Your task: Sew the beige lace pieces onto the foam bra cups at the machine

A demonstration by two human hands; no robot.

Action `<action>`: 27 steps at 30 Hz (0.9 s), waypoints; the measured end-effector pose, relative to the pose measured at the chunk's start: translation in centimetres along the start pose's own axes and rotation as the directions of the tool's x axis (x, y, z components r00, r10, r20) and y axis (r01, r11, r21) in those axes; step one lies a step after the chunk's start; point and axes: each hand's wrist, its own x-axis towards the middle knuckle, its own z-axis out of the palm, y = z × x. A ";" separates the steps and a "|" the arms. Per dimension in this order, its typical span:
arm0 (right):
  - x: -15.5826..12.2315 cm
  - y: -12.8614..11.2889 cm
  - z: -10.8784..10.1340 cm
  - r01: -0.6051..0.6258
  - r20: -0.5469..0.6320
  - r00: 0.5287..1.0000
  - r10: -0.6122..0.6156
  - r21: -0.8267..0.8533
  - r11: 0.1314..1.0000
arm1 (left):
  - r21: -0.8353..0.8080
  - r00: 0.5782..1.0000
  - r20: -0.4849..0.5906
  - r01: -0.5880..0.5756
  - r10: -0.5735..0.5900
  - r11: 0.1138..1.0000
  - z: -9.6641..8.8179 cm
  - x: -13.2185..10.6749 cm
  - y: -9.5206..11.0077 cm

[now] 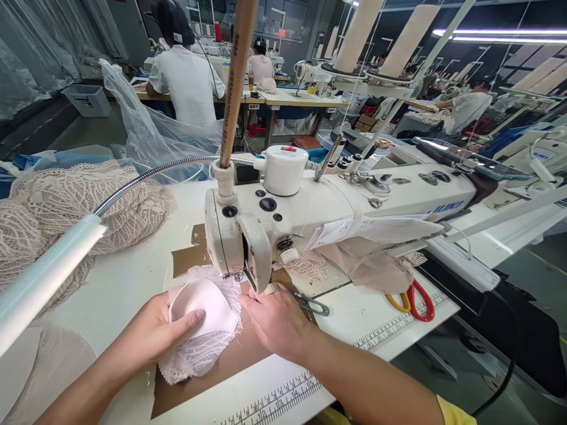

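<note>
Ruler scale (283, 395): printed in black along the near edge of the white table (133, 307). Yellow sleeve (454, 412): at the near right, on the right arm.

Brown sheet (248, 348): flat on the table, beneath the work.

Cup (215, 304): one, pale pink, smooth; lay over the lace at the near side of the machine (310, 206), left of its needle end.

Lace (190, 357): one piece, pale, patterned, rough-edged; showed on the near, far and right sides of the cup.

Left hand (166, 324): at the left of the cup, closed on it, thumb pressed flat on the upper face, fingers mostly hidden behind.

Right hand (281, 324): right of the cup, close under the needle end, fingers bent, a fingertip at the right edge of the lace; whether it pinched the lace could not be told.

Metal tool (316, 305): dark, narrow, on the table just right of the right hand.

Scissors (420, 302): red and yellow handles, farther right, near the ruled edge.

Lamp (48, 274): white tube on a flexible neck, left.

Lace heap (66, 218): beige, far left of the table.

Thread cones (361, 35): two large, beige, standing beyond the machine.

Co-worker (183, 85): far left, white shirt, back turned, seated at another table.
</note>
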 end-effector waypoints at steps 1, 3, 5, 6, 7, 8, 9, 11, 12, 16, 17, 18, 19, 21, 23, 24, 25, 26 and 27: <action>0.0 0.0 0.1 0.003 -0.003 1.000 -0.003 -0.004 1.000 | 0.002 1.000 0.005 -0.004 0.004 1.000 0.0 0.0 0.0; 0.0 0.0 0.1 0.004 -0.012 1.000 -0.004 -0.015 1.000 | 0.012 1.000 0.013 -0.010 0.010 1.000 0.0 0.0 0.2; 0.1 -0.1 0.1 -0.005 -0.018 1.000 0.004 -0.025 1.000 | 0.027 1.000 0.017 -0.007 0.006 1.000 0.0 -0.1 0.3; 0.2 -0.1 0.1 -0.008 -0.019 1.000 0.008 -0.028 1.000 | 0.033 1.000 0.019 -0.004 0.004 0.999 0.0 0.0 0.3; 0.3 -0.2 0.1 -0.011 -0.018 1.000 0.010 -0.030 0.999 | 0.037 1.000 0.019 -0.003 0.002 0.999 0.0 0.0 0.3; 0.3 -0.2 0.1 -0.014 -0.012 1.000 0.013 -0.032 0.999 | 0.039 1.000 0.020 -0.001 0.000 0.999 0.0 0.0 0.3; 0.4 -0.3 0.0 -0.014 0.001 1.000 0.014 -0.033 0.999 | 0.041 1.000 0.022 -0.002 0.001 0.999 -0.1 0.1 0.2; 0.4 -0.4 -0.1 -0.014 0.035 0.999 0.015 -0.032 0.999 | 0.043 0.999 0.031 -0.013 0.011 0.999 -0.1 0.1 0.0; 0.3 -0.5 -0.1 -0.016 0.049 0.999 0.017 -0.029 0.999 | 0.044 0.999 0.034 -0.022 0.020 0.999 -0.1 0.2 -0.2; -0.1 -0.6 -0.2 -0.026 0.059 0.998 0.027 -0.009 1.000 | 0.047 0.998 0.032 -0.053 0.052 0.997 -0.2 0.1 -0.3; -0.1 -0.6 -0.1 -0.028 0.059 0.998 0.028 -0.004 1.000 | 0.049 0.998 0.027 -0.054 0.052 0.997 -0.2 0.1 -0.3; -0.2 -0.5 -0.1 -0.028 0.060 0.998 0.028 0.001 1.000 | 0.049 0.998 0.025 -0.053 0.052 0.997 -0.2 0.1 -0.3; -0.2 -0.5 0.0 -0.028 0.059 0.998 0.028 0.005 1.000 | 0.048 0.999 0.024 -0.050 0.049 0.998 -0.2 0.0 -0.3; -0.1 -0.5 0.1 -0.032 0.052 0.998 0.031 0.009 0.999 | 0.042 0.999 0.018 -0.041 0.041 0.998 -0.2 0.1 -0.4; 0.1 -0.4 0.2 -0.044 0.044 0.998 0.044 0.005 0.999 | 0.026 0.999 0.010 -0.033 0.033 0.999 -0.3 0.2 -0.5; 0.3 -0.4 0.3 -0.052 0.043 0.998 0.052 -0.001 0.999 | 0.016 1.000 0.005 -0.030 0.030 0.999 -0.3 0.3 -0.5; 0.4 -0.4 0.4 -0.060 0.043 0.997 0.060 -0.008 0.998 | 0.004 1.000 0.000 -0.027 0.027 1.000 -0.3 0.4 -0.6; 0.6 -0.3 0.4 -0.068 0.046 0.997 0.069 -0.017 0.998 | -0.008 1.000 -0.004 -0.024 0.024 1.000 -0.4 0.5 -0.6; 0.7 -0.3 0.4 -0.074 0.049 0.996 0.075 -0.026 0.997 | -0.022 1.000 -0.007 -0.022 0.022 1.000 -0.4 0.5 -0.5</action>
